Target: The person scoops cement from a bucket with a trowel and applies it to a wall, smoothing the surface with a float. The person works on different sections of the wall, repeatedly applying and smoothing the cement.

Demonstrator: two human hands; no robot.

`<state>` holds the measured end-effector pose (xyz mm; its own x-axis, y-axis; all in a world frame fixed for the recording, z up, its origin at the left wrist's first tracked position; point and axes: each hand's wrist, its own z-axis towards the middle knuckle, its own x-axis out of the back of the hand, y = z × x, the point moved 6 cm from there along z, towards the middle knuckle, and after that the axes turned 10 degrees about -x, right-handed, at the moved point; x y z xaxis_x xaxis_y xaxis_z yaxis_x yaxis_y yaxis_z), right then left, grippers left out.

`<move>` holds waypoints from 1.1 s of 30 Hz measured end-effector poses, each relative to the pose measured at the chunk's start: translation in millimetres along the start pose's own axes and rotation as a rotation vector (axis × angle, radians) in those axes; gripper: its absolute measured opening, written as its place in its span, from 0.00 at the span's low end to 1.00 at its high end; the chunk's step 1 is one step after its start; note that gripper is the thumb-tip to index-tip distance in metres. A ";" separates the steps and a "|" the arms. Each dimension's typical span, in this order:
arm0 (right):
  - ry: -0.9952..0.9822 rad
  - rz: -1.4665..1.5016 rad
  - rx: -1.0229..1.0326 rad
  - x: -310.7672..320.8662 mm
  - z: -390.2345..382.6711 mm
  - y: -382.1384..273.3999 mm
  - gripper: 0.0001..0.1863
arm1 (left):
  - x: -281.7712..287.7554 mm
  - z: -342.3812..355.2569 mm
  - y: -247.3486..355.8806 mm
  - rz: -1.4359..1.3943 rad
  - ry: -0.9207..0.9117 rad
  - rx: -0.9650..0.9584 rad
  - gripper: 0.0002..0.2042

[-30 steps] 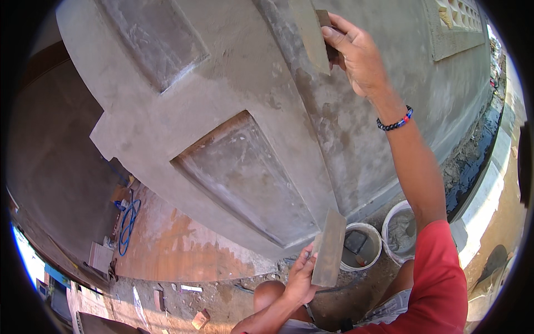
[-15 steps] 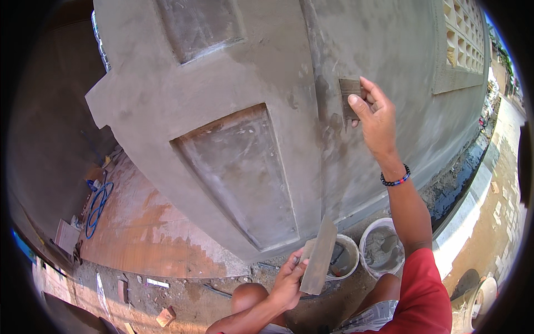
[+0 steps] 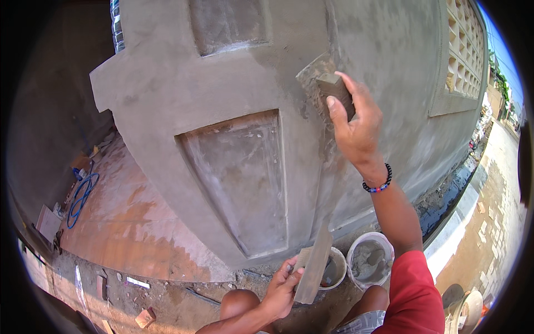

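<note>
My right hand (image 3: 360,125) is closed around the block handle of a plastering trowel (image 3: 337,93). The trowel's flat, mortar-smeared blade rests at the grey plastered wall (image 3: 289,83), by the vertical corner line. Low in front of me, my left hand (image 3: 281,290) grips a long, flat, straight-edged trowel (image 3: 315,268), tilted upright, its handle mostly hidden by the fingers. A recessed panel (image 3: 239,186) with a lighter face lies to the left of the corner. Behind the left trowel stands a bucket (image 3: 343,263) of greyish water with something dark inside, partly covered by the blade.
A white bucket (image 3: 356,242) of grey mortar stands near my right knee. Vent blocks (image 3: 464,55) fill the upper-right opening. A blue hose (image 3: 83,197) lies coiled on the stained floor slab (image 3: 139,234). Brick pieces (image 3: 146,318) and rubble lie along the slab's edge; a trench (image 3: 453,195) runs right.
My right hand has moved left and slightly lower in the picture, and its trowel has turned, showing its blade across the corner. My left hand still holds its trowel. The view has shifted slightly.
</note>
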<state>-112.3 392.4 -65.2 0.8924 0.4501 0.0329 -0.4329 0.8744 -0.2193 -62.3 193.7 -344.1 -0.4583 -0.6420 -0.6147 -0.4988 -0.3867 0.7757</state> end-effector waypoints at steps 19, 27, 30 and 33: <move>0.153 -0.244 0.239 -19.2 95.1 -30.8 0.20 | -11.3 1.9 -5.0 -0.046 -0.082 -0.029 0.22; -0.087 -0.268 0.354 -35.3 1.5 -4.9 0.24 | -10.8 -7.8 2.3 -0.044 -0.052 -0.033 0.22; 0.085 -0.392 0.370 -27.2 79.5 -20.9 0.22 | -12.9 -5.4 -0.3 -0.032 -0.067 -0.046 0.22; 0.146 -0.413 0.363 -18.5 98.3 -16.8 0.20 | -15.0 -6.5 0.1 -0.077 -0.084 -0.045 0.21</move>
<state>-134.0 387.2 33.7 0.9941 0.0504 -0.0957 -0.0374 0.9904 0.1331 -50.7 199.0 -333.9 -0.4810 -0.5522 -0.6810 -0.5025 -0.4628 0.7303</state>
